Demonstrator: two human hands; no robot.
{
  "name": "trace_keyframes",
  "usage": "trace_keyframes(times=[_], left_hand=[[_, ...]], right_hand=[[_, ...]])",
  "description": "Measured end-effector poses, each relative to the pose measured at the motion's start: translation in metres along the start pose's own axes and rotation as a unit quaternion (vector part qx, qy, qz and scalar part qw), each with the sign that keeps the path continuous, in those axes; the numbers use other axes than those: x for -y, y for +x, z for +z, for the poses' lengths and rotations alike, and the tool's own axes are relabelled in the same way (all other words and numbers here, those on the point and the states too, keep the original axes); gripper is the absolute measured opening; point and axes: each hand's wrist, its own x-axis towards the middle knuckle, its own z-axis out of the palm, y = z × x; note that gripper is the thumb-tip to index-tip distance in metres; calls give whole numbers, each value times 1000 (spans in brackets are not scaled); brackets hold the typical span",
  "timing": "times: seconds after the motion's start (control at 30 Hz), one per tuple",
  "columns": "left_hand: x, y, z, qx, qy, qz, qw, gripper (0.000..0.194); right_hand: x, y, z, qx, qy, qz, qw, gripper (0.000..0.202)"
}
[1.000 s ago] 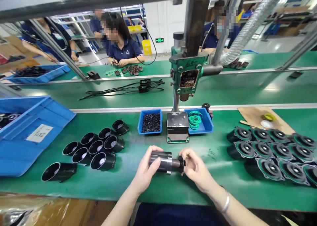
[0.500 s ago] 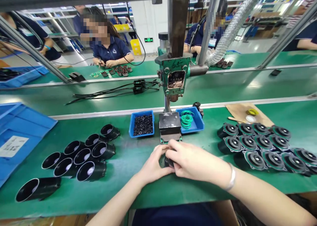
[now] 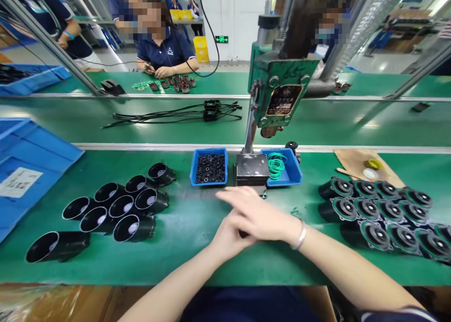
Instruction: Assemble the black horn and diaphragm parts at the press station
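My two hands overlap at the middle of the green bench. My left hand (image 3: 225,241) is curled around a dark part (image 3: 243,234), almost all of which is hidden. My right hand (image 3: 259,214) lies flat on top of it, fingers stretched to the left and a bracelet on the wrist. Just beyond the hands stands the grey metal block (image 3: 252,169) of a small green press (image 3: 282,91).
Black cup-shaped housings (image 3: 123,209) lie to the left, and round black assemblies (image 3: 384,209) to the right. Blue trays hold black rings (image 3: 208,168) and green rings (image 3: 276,167). A blue crate (image 3: 28,171) sits far left. Cables (image 3: 176,115) lie on the conveyor. A co-worker (image 3: 165,54) sits opposite.
A second ago each hand held one end of a black cylinder in plain sight. The hands closed together over it, and my right hand now lies flat above the left.
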Motion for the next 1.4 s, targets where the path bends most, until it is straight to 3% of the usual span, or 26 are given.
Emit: trace_keyframes(times=[0.1, 0.17, 0.27, 0.33, 0.37, 0.4, 0.47, 0.5, 0.57, 0.63, 0.67, 0.7, 0.77, 0.83, 0.9, 1.0, 1.1, 1.2, 1.3, 1.4], left_hand=[[13, -13, -22, 60, -7, 13, 998, 57], [18, -17, -30, 79, 0, 10, 997, 57], [16, -16, -30, 88, 12, -3, 996, 53], [14, -14, -28, 87, 20, -3, 996, 52], [13, -14, -27, 87, 22, 1, 996, 52], [13, -14, -26, 84, 24, 6, 996, 52], [15, -15, -26, 75, 25, 15, 997, 51], [16, -15, -25, 70, 27, 19, 997, 51], [18, -16, -25, 62, 34, 21, 997, 51], [20, -17, -25, 60, 43, 23, 997, 51], [21, -17, -25, 61, 46, 23, 997, 51], [21, -17, -25, 61, 49, 24, 997, 50], [21, -17, -24, 60, 54, 25, 996, 49], [20, -17, -24, 60, 57, 25, 996, 49], [19, -17, -24, 57, 57, 24, 996, 49], [18, -16, -25, 53, 58, 28, 997, 50], [17, -15, -24, 53, 58, 36, 996, 49], [18, -15, -22, 47, 60, 37, 996, 48], [23, -16, -22, 41, 61, 43, 996, 55], [28, -17, -30, 29, 37, 106, 993, 80]], right_hand=[[-13, -37, -1, -92, 129, 85, 984, 48], [-23, -65, 4, -162, 177, 87, 967, 42], [-33, -91, 15, -362, 256, 83, 893, 42], [-33, -93, 23, -435, 291, 111, 845, 38], [-31, -90, 26, -423, 300, 130, 845, 31], [-28, -86, 29, -379, 298, 142, 864, 27], [-23, -80, 30, -288, 267, 133, 910, 37], [-22, -78, 28, -280, 243, 118, 921, 38], [-26, -79, 16, -361, 185, 110, 907, 40], [-38, -79, -6, -448, 98, 154, 875, 38], [-47, -76, -19, -446, 33, 184, 875, 32], [-56, -72, -32, -406, -50, 216, 887, 24], [-77, -57, -54, -268, -223, 239, 906, 22], [-96, -39, -68, -162, -314, 247, 902, 21], [-109, -23, -72, -120, -332, 251, 901, 16], [-118, -14, -70, -98, -328, 244, 907, 25], [-119, -16, -70, -93, -321, 240, 911, 31], [-112, -23, -77, -128, -319, 244, 907, 32], [-87, -33, -82, -195, -324, 244, 893, 33], [-49, -48, -75, -238, -255, 143, 926, 27]])
